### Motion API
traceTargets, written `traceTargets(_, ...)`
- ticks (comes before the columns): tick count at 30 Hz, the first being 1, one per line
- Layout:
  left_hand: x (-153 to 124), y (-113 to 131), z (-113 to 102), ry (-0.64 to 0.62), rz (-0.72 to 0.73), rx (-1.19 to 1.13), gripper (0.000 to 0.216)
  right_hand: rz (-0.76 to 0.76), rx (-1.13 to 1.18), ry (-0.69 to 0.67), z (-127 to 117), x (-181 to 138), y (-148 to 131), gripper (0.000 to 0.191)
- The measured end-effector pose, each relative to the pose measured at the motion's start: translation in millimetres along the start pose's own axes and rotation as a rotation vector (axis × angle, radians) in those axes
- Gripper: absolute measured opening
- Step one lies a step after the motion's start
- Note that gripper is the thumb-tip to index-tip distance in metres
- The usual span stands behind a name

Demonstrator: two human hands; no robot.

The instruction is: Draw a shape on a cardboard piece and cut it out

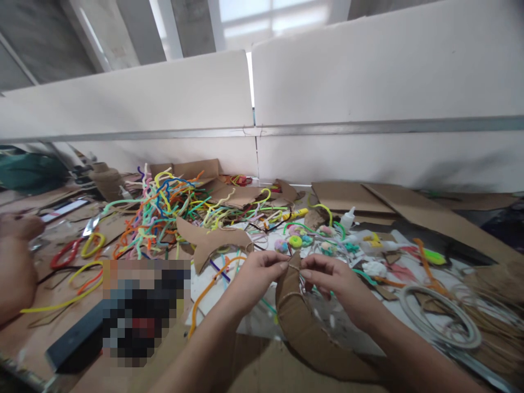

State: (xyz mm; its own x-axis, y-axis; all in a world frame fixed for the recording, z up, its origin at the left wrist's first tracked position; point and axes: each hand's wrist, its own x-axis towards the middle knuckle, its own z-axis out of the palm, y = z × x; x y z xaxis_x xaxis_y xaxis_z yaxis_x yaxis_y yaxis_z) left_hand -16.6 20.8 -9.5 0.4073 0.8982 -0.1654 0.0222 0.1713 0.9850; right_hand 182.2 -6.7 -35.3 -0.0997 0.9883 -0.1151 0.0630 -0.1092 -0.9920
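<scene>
A curved, crescent-like piece of brown cardboard [301, 322] stands in front of me with its narrow tip upward. A pale string [293, 266] runs across it just below the tip, and another strand crosses lower down. My left hand [262, 275] pinches the string at the left edge of the tip, thumb and fingers pressed together. At the right edge, my right hand [333, 275] is closed on the string too, with its lower fingers curled. Behind my left hand lies a cardboard cutout shaped like a tail [215, 240].
Colourful pipe cleaners [159, 213] are heaped at left-centre. Red-handled scissors [67, 254] lie left, near another person's arm [14, 267]. A white glue bottle [347, 219], a tape roll [440, 316] and cardboard sheets [352, 197] are at right. White panels [368, 82] stand behind.
</scene>
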Motion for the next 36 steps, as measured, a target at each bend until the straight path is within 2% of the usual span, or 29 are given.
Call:
traceTargets(18, -1.2, -3.5, 5.4, -0.002, -0.024, -0.024, 0.020, -0.048, 0.074, 0.068, 7.0, -3.5, -1.2, 0.021)
traceTargets(36, 1.7, -3.6, 2.7, -0.054, 0.038, 0.028, 0.024, -0.024, 0.084, 0.021, 6.9, -2.8, -1.2, 0.036)
